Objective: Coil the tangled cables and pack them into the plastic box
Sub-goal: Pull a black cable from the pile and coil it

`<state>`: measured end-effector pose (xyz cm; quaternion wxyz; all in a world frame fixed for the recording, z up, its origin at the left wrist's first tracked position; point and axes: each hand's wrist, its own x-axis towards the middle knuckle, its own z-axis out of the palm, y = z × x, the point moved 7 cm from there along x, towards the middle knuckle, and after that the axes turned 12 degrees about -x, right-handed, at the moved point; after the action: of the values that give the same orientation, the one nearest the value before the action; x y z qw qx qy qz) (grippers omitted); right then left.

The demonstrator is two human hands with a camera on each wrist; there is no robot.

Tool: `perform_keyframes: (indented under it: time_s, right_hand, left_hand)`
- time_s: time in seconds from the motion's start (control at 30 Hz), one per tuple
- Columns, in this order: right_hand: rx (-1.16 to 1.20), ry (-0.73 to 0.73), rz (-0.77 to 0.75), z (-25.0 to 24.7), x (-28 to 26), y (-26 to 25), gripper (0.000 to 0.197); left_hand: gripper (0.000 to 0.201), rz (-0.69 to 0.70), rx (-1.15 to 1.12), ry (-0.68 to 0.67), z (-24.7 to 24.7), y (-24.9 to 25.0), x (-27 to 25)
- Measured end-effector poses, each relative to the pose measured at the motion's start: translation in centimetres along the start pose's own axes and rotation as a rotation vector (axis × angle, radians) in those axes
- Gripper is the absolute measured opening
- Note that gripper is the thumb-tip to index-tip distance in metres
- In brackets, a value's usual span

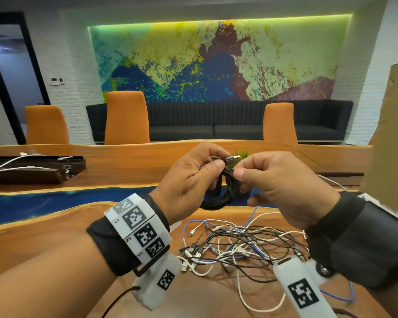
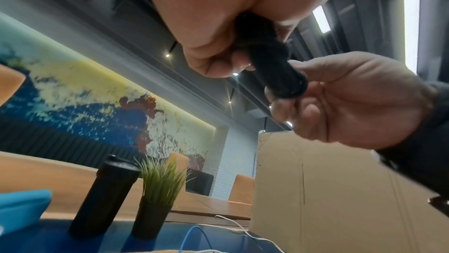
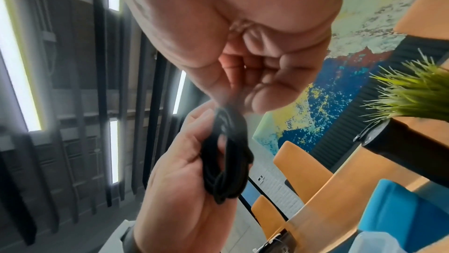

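Above the table, both hands hold a coiled black cable. My left hand grips the top of the coil, and its USB plug sticks out past the fingers. My right hand pinches the coil's strands from the right side. The left wrist view shows the black cable between the left hand and the right hand. Seen from the right wrist, the coil hangs in the left hand. A tangle of white, black and blue cables lies on the wooden table under my hands.
A tall cardboard box stands at the right. A black tumbler and a potted grass plant stand behind the hands. A dark tray with white cables lies at the far left. A translucent plastic rim shows at the lower right.
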<state>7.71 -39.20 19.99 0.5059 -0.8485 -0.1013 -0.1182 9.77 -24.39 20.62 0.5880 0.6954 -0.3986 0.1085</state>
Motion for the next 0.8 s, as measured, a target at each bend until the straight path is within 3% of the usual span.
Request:
perform_keyframes:
  time_s: [0.07, 0.13, 0.23, 0.33, 0.5, 0.67, 0.8]
  right_hand:
    - [-0.008, -0.057, 0.018, 0.6, 0.1, 0.1, 0.009]
    - [-0.060, -0.017, -0.020, 0.7, 0.4, 0.0, 0.014]
    - [-0.406, 0.157, -0.215, 0.4, 0.4, -0.8, 0.017]
    - [-0.691, 0.234, -0.387, 1.2, -0.4, -1.4, 0.011]
    - [-0.820, 0.311, -0.609, 2.2, -1.2, -1.9, 0.010]
    - [-0.806, 0.273, -0.688, 2.6, -1.7, -2.2, 0.008]
    - [-0.800, 0.257, -0.716, 2.1, -1.7, -2.7, 0.008]
  left_hand:
    - [0.024, -0.032, 0.001, -0.012, 0.0, -0.2, -0.2]
    - [0.026, -0.059, 0.025, -0.037, 0.0, -0.4, -0.4]
    - [0.026, -0.095, 0.133, -0.076, -0.1, -0.4, 0.0]
    - [0.023, -0.179, 0.242, -0.101, -0.3, -0.8, 0.5]
    - [0.014, -0.307, 0.212, -0.148, -0.1, -1.5, 0.8]
    - [0.013, -0.396, 0.016, -0.170, 0.5, -2.2, 0.3]
    - [0.013, -0.404, -0.149, -0.106, 0.4, -2.3, 0.3]
